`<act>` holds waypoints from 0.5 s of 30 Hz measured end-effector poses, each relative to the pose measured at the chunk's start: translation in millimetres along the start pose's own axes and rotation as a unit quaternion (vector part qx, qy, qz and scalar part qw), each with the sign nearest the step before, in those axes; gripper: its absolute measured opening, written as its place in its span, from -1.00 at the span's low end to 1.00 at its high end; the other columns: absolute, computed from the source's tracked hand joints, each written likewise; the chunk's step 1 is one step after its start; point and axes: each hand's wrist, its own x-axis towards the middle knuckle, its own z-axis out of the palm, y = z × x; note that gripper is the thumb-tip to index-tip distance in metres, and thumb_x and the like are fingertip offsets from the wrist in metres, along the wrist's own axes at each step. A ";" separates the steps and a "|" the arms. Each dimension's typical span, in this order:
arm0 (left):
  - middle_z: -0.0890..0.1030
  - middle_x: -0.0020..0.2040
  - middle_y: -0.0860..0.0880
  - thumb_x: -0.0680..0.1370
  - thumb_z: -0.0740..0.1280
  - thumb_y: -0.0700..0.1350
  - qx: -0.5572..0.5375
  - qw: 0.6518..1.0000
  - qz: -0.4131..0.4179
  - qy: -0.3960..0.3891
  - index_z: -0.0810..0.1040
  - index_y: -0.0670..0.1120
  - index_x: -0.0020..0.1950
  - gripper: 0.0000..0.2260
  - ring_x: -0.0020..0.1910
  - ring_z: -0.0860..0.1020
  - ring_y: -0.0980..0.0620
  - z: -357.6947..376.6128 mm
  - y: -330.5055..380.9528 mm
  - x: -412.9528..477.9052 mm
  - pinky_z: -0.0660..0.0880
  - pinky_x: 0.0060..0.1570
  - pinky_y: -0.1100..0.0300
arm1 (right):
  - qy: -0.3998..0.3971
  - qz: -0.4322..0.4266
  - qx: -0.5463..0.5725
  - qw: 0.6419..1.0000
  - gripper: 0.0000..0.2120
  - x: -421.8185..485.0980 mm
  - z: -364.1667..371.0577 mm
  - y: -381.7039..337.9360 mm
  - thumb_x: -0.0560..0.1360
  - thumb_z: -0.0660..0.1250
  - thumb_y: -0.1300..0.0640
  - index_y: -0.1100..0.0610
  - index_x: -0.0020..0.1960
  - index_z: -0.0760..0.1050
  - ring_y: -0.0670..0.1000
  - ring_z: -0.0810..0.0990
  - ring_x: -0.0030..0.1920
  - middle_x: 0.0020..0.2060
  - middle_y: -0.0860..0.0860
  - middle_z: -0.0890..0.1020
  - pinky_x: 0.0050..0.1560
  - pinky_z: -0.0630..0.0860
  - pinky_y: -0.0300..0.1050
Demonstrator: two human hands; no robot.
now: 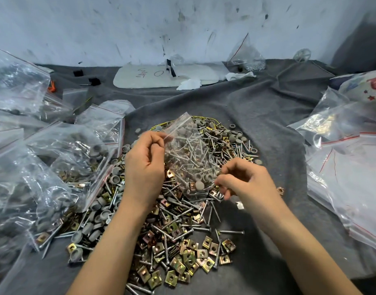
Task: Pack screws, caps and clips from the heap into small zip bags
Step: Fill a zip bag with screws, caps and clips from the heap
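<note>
grey caps (199, 185), brass-yellow clips (191, 255), silver screws (231, 232), grey cloth (257, 116)

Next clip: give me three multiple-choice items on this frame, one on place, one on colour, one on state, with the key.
1. Where is the small zip bag?
A. held up over the heap
B. lying on the white board
C. inside a large bag

2. What colour are the loose round caps?
A. orange
B. grey
C. blue

3. What is the left hand doing?
A. resting flat on the cloth
B. hanging empty
C. pinching the small zip bag's edge

Key: 1 A, the left hand holds it above the heap; 2 B, each cap in view is grey; 3 C, its fingers close on the plastic.
</note>
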 end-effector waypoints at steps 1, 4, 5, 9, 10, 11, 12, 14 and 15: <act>0.61 -0.01 -0.09 0.54 0.11 -0.19 0.024 1.000 0.011 -0.002 0.42 -0.10 -0.21 -0.83 0.10 0.57 0.02 0.4 -0.5 0.0 0.52 0.04 -0.22 | -0.011 0.013 0.038 0.999 -0.80 -0.8 1.8 1.6 0.40 0.36 0.40 0.15 -0.30 0.51 -0.02 0.54 -0.40 -0.43 0.06 0.57 -0.41 0.48 -0.24; 0.61 -0.02 -0.08 0.57 0.17 -0.24 0.062 0.997 0.034 0.000 0.50 -0.12 -0.10 -0.86 0.03 0.58 0.03 1.4 -2.9 -0.4 0.55 0.02 -0.15 | -0.030 0.037 0.094 0.994 -0.79 -2.2 6.8 4.2 0.42 0.32 0.43 0.16 -0.28 0.50 0.00 0.55 -0.41 -0.38 0.14 0.62 -0.44 0.48 -0.25; 0.61 -0.02 -0.07 0.58 0.20 -0.27 0.070 0.997 0.037 0.000 0.51 -0.12 -0.06 -0.88 0.01 0.58 0.01 1.6 -3.4 -0.3 0.55 0.02 -0.14 | -0.027 0.044 0.104 0.993 -0.82 -2.2 7.3 5.2 0.43 0.31 0.42 0.19 -0.26 0.50 0.00 0.55 -0.41 -0.38 0.15 0.63 -0.45 0.48 -0.24; 0.62 -0.02 -0.02 0.56 0.29 -0.35 0.078 0.996 0.052 0.008 0.47 -0.05 0.09 -0.78 0.00 0.61 0.09 2.0 -0.6 -0.5 0.58 0.09 0.09 | 0.009 0.050 0.128 0.990 -0.93 -0.8 2.4 7.4 0.49 0.33 0.35 0.26 -0.17 0.53 -0.01 0.55 -0.43 -0.39 0.11 0.63 -0.46 0.48 -0.25; 0.62 0.00 -0.02 0.56 0.31 -0.33 0.081 0.995 0.053 0.011 0.46 -0.02 0.13 -0.75 0.02 0.61 0.12 1.5 -0.1 -0.3 0.57 0.10 0.15 | 0.016 0.048 0.132 0.990 -0.93 -0.6 0.5 7.7 0.49 0.33 0.35 0.26 -0.16 0.54 -0.02 0.55 -0.42 -0.39 0.10 0.63 -0.45 0.49 -0.25; 0.62 0.02 -0.02 0.56 0.32 -0.31 0.087 0.995 0.055 0.013 0.46 -0.01 0.17 -0.73 0.04 0.61 0.12 1.0 -0.3 0.2 0.56 0.11 0.17 | 0.021 0.045 0.132 0.990 -0.93 -0.6 -1.7 8.1 0.50 0.32 0.34 0.27 -0.15 0.55 -0.02 0.55 -0.41 -0.37 0.10 0.64 -0.44 0.50 -0.25; 0.62 0.05 -0.04 0.57 0.33 -0.29 0.096 0.994 0.059 0.016 0.46 0.00 0.20 -0.72 0.05 0.61 0.10 0.2 -0.5 0.7 0.56 0.12 0.15 | 0.025 0.041 0.131 0.990 -0.92 -0.9 -3.7 8.4 0.50 0.32 0.33 0.27 -0.15 0.56 -0.02 0.55 -0.40 -0.36 0.11 0.64 -0.42 0.51 -0.25; 0.61 0.04 -0.05 0.56 0.34 -0.28 0.113 0.991 0.075 0.022 0.49 -0.01 0.17 -0.75 0.03 0.61 0.03 -1.6 -1.3 1.8 0.57 0.10 0.05 | 0.031 0.031 0.127 0.991 -0.91 -1.6 -7.0 8.7 0.52 0.31 0.32 0.26 -0.13 0.58 -0.01 0.55 -0.38 -0.33 0.11 0.65 -0.40 0.52 -0.24; 0.60 0.02 -0.06 0.56 0.34 -0.28 0.120 0.989 0.082 0.026 0.50 -0.02 0.12 -0.78 -0.01 0.61 -0.01 -2.1 -1.3 2.1 0.58 0.06 0.00 | 0.033 0.024 0.125 0.991 -0.90 -1.9 -8.4 8.1 0.52 0.31 0.31 0.26 -0.13 0.58 -0.02 0.56 -0.37 -0.33 0.10 0.65 -0.39 0.52 -0.25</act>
